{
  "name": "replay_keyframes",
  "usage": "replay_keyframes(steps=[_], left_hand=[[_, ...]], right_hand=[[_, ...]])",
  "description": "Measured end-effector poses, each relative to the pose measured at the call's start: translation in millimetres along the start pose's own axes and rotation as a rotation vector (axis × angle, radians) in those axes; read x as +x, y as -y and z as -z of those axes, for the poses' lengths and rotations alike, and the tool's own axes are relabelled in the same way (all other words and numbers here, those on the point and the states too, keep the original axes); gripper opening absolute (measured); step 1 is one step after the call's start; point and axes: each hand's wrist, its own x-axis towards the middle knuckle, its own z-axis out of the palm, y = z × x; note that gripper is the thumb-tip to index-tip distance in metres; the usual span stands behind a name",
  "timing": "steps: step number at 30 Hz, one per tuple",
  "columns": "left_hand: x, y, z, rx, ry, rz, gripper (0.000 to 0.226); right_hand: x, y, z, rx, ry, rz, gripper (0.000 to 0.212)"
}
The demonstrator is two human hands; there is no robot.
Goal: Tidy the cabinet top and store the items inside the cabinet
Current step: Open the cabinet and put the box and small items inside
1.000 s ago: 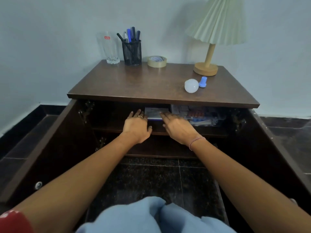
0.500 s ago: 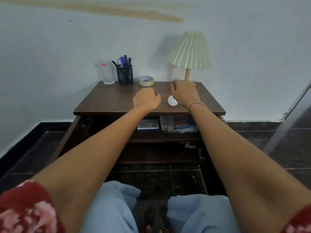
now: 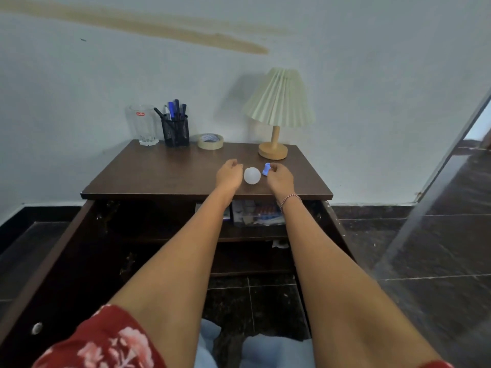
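The dark wooden cabinet (image 3: pixel 148 235) stands against the pale wall with both doors swung wide toward you; the door on your left (image 3: pixel 53 261) fills the lower corner of the view. Its top surface (image 3: pixel 164 171) carries everything left to store. On the upper shelf (image 3: pixel 239 238) inside, under the front edge, lies a cluster of packets and small boxes (image 3: pixel 255 216), partly hidden by your forearms, too dim to name.

At the back right of the surface stands a lamp (image 3: pixel 279 99) with a pleated cream shade and a round wooden base. Along the back left, in a row by the wall, are a clear drinking glass (image 3: pixel 142 124), then a black mesh pen holder (image 3: pixel 175 132) full of dark and blue pens just beside it, then a roll of tape (image 3: pixel 210 141) lying flat.

Both your arms reach over the front of the surface. Your left hand (image 3: pixel 229 176) hovers with its fingers loosely curled, grasping nothing, just to the left of a white frosted ball (image 3: pixel 252 175) – whether it touches the ball, I cannot tell. Your right hand (image 3: pixel 280 177), a beaded bracelet (image 3: pixel 291 200) at the wrist, has curled fingertips right at a small blue cap-like piece (image 3: pixel 266 168), which sits just to the right of the ball – I cannot tell whether you have pinched it or only touch it.
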Motion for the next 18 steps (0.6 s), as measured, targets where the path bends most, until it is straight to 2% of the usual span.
replay_keyframes(steps=[6, 11, 14, 18], left_hand=[[5, 2, -13, -0.076, 0.042, 0.074, 0.042], [11, 6, -16, -0.225, 0.039, 0.140, 0.034], [16, 10, -14, -0.196, 0.012, 0.152, 0.028], [16, 14, -6, -0.118, -0.014, 0.153, 0.022]], right_hand=[[8, -6, -18, -0.049, 0.108, -0.087, 0.042], [9, -7, -21, -0.090, 0.159, -0.072, 0.043], [9, -10, -17, -0.039, 0.144, -0.089, 0.045], [5, -10, -10, 0.040, 0.157, -0.073, 0.037]])
